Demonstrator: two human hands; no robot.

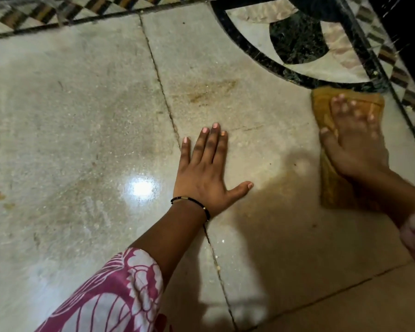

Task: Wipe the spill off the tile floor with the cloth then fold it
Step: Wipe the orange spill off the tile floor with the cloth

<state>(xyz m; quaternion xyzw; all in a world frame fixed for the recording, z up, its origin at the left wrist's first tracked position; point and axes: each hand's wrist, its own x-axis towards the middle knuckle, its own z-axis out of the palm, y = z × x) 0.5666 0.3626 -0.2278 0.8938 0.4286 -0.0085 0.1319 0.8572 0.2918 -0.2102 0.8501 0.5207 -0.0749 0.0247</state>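
Observation:
A folded yellow-brown cloth (331, 183) lies on the pale tile floor (82, 116) at the right. My right hand (355, 144) presses flat on top of it, fingers spread, and looks blurred. My left hand (206, 173) rests palm down on the bare tile near the middle, fingers apart, holding nothing. A faint brownish smear (211, 91) marks the tile beyond my left hand. Small yellowish drops (0, 195) dot the floor at the far left edge.
A dark-rimmed inlaid marble pattern (297, 44) fills the upper right, just beyond the cloth. A checkered border strip (58, 13) runs along the top. Grout lines (163, 92) cross the floor. A bright light glare (141, 188) sits left of my left wrist.

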